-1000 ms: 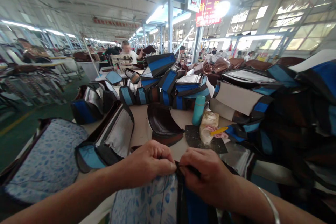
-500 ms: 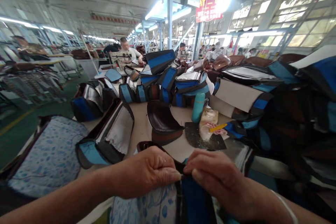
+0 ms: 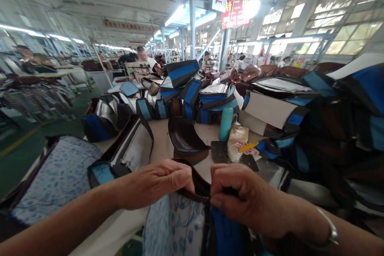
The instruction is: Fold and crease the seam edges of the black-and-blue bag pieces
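In front of me is a bag [image 3: 189,224] with a white lining patterned in blue, a dark brown edge and a bright blue side panel. My left hand [image 3: 159,182] is closed on the brown rim, its fingertips hidden behind the edge. At the corner above the blue panel, my right hand [image 3: 243,192] pinches the same rim between thumb and bent fingers. A short stretch of brown edge shows between both hands. The lower part of the bag runs out of view. Just beyond lies a dark brown leather flap piece [image 3: 187,138] on the table.
A teal bottle [image 3: 226,124] stands by a glue-stained container [image 3: 237,144] with a yellow-handled tool [image 3: 249,147] on it. Bag bodies [image 3: 129,148] lie at left; more bags [image 3: 270,108] are piled behind and at right. A co-worker [image 3: 147,60] sits farther back.
My hands have moved apart slightly, and my right fingers have curled into a tighter pinch. More of the brown rim and patterned lining shows between and below them.
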A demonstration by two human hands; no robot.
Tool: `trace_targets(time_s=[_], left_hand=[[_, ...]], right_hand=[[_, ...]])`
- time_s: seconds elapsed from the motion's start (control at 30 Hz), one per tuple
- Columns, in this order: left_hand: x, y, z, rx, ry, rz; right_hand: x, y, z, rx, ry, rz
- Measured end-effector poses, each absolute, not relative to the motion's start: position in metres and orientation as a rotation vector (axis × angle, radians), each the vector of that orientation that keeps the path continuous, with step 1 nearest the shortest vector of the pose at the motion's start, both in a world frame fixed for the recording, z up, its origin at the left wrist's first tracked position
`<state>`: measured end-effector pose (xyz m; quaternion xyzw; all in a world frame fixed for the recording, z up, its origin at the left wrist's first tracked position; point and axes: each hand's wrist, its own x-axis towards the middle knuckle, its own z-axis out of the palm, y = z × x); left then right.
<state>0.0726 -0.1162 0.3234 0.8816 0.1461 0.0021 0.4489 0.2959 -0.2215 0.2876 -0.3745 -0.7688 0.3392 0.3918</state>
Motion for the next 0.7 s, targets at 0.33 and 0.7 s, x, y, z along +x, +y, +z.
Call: trace_targets(time_s=[0.33,0.7], left_hand=[[0.067,-0.100,0.330,2.249,0.327,0.082],[0.043,-0.107,0.309,1.856,0.561,-0.006]], right_hand=[[0.283,-0.215,0.304,-1.225,-1.945,0.664],[0.270,-0.169,0.276,-0.988,-1.961,1.103]])
